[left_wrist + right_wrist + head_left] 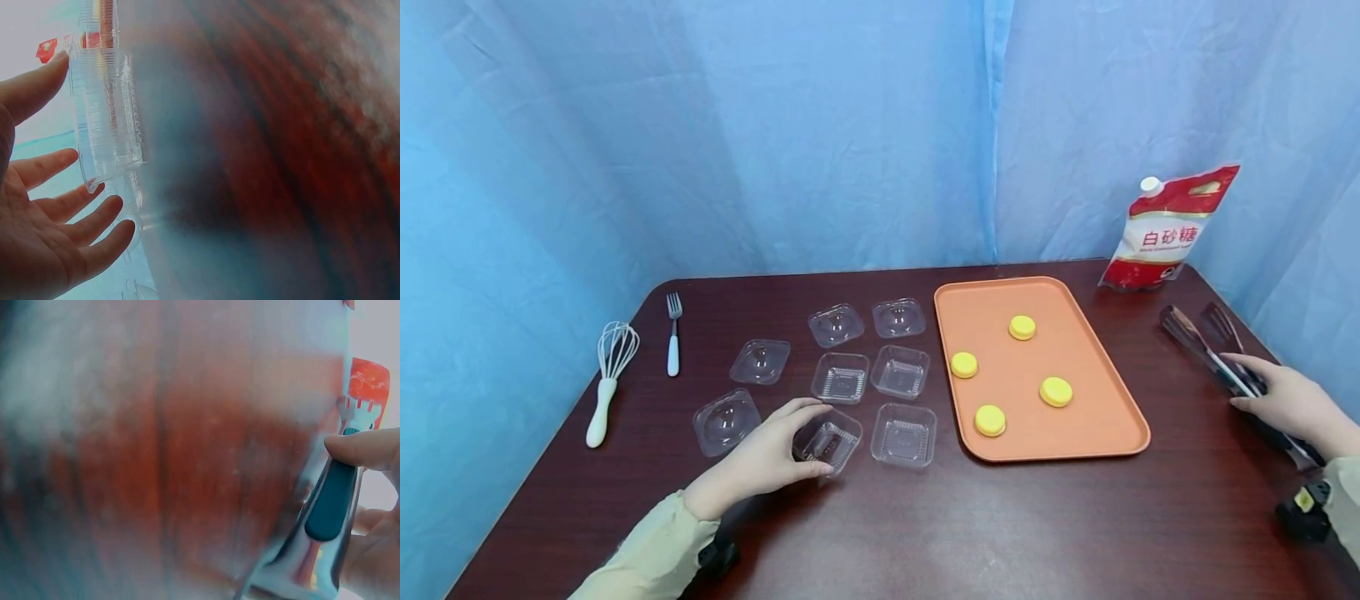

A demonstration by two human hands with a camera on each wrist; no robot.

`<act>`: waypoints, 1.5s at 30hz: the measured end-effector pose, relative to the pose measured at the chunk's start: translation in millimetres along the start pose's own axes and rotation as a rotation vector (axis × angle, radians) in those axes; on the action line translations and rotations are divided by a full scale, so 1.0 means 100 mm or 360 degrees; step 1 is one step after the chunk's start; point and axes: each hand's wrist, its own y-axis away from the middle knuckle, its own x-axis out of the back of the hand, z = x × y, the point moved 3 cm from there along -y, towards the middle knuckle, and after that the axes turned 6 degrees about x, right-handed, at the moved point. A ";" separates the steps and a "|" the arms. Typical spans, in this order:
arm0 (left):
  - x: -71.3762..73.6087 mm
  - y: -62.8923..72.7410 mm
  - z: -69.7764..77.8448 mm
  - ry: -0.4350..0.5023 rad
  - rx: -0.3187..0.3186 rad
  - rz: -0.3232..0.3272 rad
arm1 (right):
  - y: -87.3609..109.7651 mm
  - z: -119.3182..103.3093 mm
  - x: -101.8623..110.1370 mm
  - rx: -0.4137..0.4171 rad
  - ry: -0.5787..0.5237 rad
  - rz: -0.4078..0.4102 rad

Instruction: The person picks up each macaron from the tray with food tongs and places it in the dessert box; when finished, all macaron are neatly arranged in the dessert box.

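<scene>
My left hand [767,454] spans a clear square plastic container [827,442]. In the left wrist view its thumb and index fingertips are at the container's rim [84,119], while the other fingers spread below. On the right edge of the table, my right hand [1292,400] holds tongs [1187,332] whose ends point toward the curtain. The right wrist view shows the thumb on a teal grip [331,500] of the tongs, with a fork-like tip beyond it. More clear containers [903,435] stand beside the left hand, and domed clear lids [727,422] lie behind and left of it.
An orange tray [1000,312] with several yellow macarons [990,421] lies right of the containers. A red and white sugar pouch [1165,233] stands at the back right. At the left are a whisk [602,400] and a fork [673,337]. Blue curtains [850,142] border the table.
</scene>
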 end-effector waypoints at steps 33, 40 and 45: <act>-0.02 -0.04 0.02 0.0031 -0.0141 -0.0257 | 0.06 -0.29 0.01 -0.0045 -0.0247 0.0097; 0.00 -0.05 0.05 -0.0020 -0.0135 -0.0239 | 0.09 -0.41 -0.02 -0.0066 -0.0291 0.0105; 0.00 -0.04 0.06 -0.0047 -0.0129 -0.0236 | 0.09 -0.48 0.00 -0.0084 -0.0309 0.0116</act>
